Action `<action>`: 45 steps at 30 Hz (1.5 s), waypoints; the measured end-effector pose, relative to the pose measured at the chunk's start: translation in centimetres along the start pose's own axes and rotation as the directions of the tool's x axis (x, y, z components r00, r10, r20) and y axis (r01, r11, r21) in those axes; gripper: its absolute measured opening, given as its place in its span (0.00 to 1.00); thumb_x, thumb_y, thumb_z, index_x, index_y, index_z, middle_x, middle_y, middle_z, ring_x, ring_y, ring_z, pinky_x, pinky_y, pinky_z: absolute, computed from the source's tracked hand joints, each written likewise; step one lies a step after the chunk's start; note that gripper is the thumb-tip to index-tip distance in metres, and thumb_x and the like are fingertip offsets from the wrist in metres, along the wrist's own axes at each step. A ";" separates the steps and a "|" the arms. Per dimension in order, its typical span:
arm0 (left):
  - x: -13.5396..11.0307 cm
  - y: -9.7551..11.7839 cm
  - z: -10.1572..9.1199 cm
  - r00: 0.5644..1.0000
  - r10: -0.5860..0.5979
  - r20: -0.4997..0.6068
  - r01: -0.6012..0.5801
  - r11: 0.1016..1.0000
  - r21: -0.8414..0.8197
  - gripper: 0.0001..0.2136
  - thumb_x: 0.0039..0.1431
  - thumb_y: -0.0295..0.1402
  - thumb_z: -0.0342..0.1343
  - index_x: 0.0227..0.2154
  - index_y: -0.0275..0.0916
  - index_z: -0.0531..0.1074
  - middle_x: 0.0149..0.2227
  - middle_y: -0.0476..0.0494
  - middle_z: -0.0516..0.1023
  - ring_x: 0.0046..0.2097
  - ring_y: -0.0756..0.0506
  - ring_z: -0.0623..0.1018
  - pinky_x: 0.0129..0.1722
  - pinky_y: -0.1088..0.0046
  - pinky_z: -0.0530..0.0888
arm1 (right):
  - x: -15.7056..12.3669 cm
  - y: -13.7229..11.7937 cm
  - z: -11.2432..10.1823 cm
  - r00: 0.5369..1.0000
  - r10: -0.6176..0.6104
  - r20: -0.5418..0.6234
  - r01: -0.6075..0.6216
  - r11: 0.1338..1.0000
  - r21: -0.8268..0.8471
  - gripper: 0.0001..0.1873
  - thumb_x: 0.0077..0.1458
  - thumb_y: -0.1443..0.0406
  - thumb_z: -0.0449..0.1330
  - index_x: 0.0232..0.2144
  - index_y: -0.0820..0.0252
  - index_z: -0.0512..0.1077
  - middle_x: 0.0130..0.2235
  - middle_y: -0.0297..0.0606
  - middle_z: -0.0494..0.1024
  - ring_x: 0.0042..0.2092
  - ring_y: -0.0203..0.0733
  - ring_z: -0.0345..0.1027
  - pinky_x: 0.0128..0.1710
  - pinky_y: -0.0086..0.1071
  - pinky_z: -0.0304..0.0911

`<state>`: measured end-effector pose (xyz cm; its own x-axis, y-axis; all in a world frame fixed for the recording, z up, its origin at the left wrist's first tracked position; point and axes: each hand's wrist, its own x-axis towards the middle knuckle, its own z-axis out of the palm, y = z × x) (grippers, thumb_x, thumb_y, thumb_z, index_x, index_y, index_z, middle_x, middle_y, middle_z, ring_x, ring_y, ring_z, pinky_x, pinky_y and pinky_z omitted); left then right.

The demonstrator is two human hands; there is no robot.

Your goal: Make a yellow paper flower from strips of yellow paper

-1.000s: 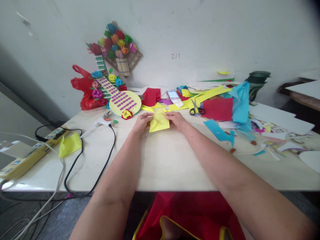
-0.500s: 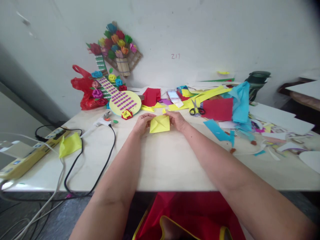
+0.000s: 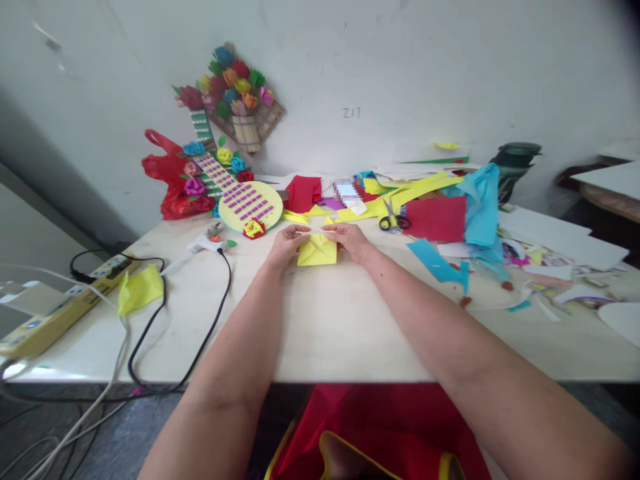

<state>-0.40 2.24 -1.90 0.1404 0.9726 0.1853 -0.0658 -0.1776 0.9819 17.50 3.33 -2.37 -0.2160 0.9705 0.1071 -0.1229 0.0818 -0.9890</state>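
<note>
Both thumbs and forefingers have crept inward along the far edge of the folded yellow paper since half a second ago, and its top now looks bunched rather than flat. The left hand pinches the edge's left part, the right hand its right part, fingertips almost meeting. The paper rests on the pale table, in front of and just right of the paper guitar.

To crease well, I would judge it best to keep the near edge pressed flat on the tabletop, line the corners up before pressing, and run a fingertip outward from the middle so the thin sheet does not buckle.

The sheet is matte craft paper, roughly square, with diagonal fold lines across it. The guitar is a yellow card disc with purple strips and rolled paper roses. Left of the guitar's body lies a white glue gun with a black cord; further left, a crumpled yellow scrap. Right of the guitar lie black-handled scissors, a red rectangular sheet and soft, rumpled blue paper.
</note>
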 end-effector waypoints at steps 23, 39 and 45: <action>-0.1 -0.1 0.1 0.991 -0.133 0.014 0.134 0.990 -0.036 0.14 0.34 0.35 0.66 0.25 0.35 0.69 0.20 0.51 0.72 0.21 0.54 0.70 0.21 0.79 0.65 | 0.5 1.0 -0.2 0.998 -0.017 -0.067 0.006 0.986 -0.167 0.15 0.31 0.59 0.67 0.20 0.62 0.70 0.17 0.28 0.70 0.20 0.30 0.58 0.18 0.25 0.52; -0.1 -0.3 0.3 0.991 -0.110 0.079 0.114 0.992 -0.050 0.14 0.35 0.35 0.66 0.26 0.34 0.72 0.23 0.49 0.75 0.25 0.50 0.73 0.27 0.75 0.70 | -0.2 0.3 0.4 1.000 -0.004 0.016 0.006 0.991 -0.137 0.14 0.33 0.59 0.66 0.24 0.63 0.73 0.20 0.30 0.72 0.22 0.32 0.61 0.21 0.26 0.55; -0.1 -0.5 0.4 0.992 -0.094 0.087 0.096 0.995 -0.030 0.14 0.35 0.36 0.65 0.25 0.34 0.71 0.23 0.49 0.74 0.26 0.50 0.73 0.28 0.75 0.69 | 0.0 0.6 0.6 0.999 -0.051 -0.007 0.049 0.987 -0.150 0.11 0.33 0.61 0.65 0.20 0.62 0.72 0.20 0.30 0.72 0.24 0.33 0.64 0.28 0.28 0.60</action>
<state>0.00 2.21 -2.36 0.2312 0.9682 0.0954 -0.0812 -0.0785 0.9936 16.86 3.22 -2.89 -0.2026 0.9667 0.1563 0.0135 0.1624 -0.9866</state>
